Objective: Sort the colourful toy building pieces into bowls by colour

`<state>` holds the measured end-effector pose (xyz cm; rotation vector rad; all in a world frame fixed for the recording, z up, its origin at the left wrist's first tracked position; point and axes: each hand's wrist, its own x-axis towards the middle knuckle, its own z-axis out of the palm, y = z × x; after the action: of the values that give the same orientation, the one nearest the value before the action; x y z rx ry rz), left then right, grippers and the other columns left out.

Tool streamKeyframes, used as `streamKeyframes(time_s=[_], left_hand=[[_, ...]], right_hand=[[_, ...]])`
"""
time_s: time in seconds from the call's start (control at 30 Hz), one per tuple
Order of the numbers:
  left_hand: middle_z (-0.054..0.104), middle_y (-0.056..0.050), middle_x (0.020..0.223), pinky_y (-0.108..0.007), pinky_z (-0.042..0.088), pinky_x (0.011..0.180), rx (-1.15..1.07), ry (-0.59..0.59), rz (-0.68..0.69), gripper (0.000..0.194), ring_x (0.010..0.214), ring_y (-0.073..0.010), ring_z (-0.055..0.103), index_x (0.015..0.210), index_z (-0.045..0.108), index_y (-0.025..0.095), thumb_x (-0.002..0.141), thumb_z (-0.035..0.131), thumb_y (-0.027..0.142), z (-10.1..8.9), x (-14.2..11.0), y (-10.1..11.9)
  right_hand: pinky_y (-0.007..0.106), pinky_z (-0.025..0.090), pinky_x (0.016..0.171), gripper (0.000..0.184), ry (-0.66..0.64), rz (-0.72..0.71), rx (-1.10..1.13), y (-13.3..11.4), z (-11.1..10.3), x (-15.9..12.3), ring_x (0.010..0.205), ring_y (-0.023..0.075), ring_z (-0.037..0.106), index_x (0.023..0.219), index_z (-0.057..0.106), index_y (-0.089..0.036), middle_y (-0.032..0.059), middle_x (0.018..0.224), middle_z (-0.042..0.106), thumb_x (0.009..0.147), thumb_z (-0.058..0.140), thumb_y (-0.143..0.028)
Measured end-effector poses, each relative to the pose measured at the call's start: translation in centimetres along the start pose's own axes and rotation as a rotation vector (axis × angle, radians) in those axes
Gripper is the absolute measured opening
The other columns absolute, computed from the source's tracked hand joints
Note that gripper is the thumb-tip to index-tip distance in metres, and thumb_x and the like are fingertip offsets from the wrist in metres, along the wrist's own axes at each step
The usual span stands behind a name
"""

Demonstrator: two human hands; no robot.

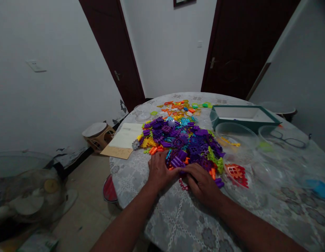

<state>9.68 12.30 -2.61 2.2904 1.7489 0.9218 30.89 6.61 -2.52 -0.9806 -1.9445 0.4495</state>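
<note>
A heap of purple plastic building pieces [195, 145], mixed with teal, lime, yellow and orange ones, lies on the table in front of me. At its near edge my left hand [160, 169] curls round a cluster of ribbed purple pieces [178, 160], its thumb reaching right. My right hand [203, 182] meets that thumb from the other side, fingers bent around the same cluster. The fingertips are partly hidden among the pieces. Just below the hands a dark red piece [183, 185] rests on the tablecloth.
Orange and yellow pieces [178, 109] spread behind the heap. A green-rimmed box [245, 124] stands at the back right. Clear plastic containers [237, 134] are on the right, one holding red pieces [236, 175]. Eyeglasses [293, 141] lie farther right; an open notebook [125, 136] is at left.
</note>
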Motion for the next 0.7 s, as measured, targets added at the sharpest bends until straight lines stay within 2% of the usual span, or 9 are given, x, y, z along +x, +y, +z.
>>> streamKeyframes(time_s=[0.2, 0.43, 0.7], left_hand=[[0.058, -0.015, 0.14, -0.058, 0.044, 0.111, -0.091, -0.067, 0.112, 0.083, 0.134, -0.0379, 0.053, 0.143, 0.059, 0.027, 0.073, 0.091, 0.057, -0.51, -0.5, -0.32], [0.059, -0.017, 0.139, -0.062, 0.04, 0.115, -0.09, -0.084, 0.246, 0.101, 0.131, -0.0407, 0.054, 0.148, 0.056, 0.025, 0.062, 0.094, 0.064, -0.39, -0.94, -0.36], [0.067, -0.011, 0.125, -0.052, 0.047, 0.107, -0.051, -0.052, 0.251, 0.065, 0.12, -0.0335, 0.061, 0.138, 0.062, 0.026, 0.079, 0.085, 0.041, -0.05, -0.34, 0.28]], right_hand=[[0.042, 0.06, 0.092, 0.035, 0.053, -0.032, -0.015, -0.01, 0.18, 0.0, 0.106, 0.0245, 0.069, 0.126, 0.07, -0.025, 0.0079, 0.112, 0.075, 0.1, 0.054, -0.007], [0.043, 0.06, 0.092, 0.033, 0.049, -0.006, -0.03, 0.23, 0.39, -0.14, 0.104, 0.0252, 0.068, 0.123, 0.07, -0.024, 0.0092, 0.111, 0.074, 0.099, 0.055, -0.007], [0.043, 0.057, 0.094, 0.034, 0.045, -0.056, 0.003, 0.47, 0.57, 0.22, 0.103, 0.0252, 0.066, 0.12, 0.069, -0.021, 0.0095, 0.109, 0.074, 0.095, 0.055, -0.003]])
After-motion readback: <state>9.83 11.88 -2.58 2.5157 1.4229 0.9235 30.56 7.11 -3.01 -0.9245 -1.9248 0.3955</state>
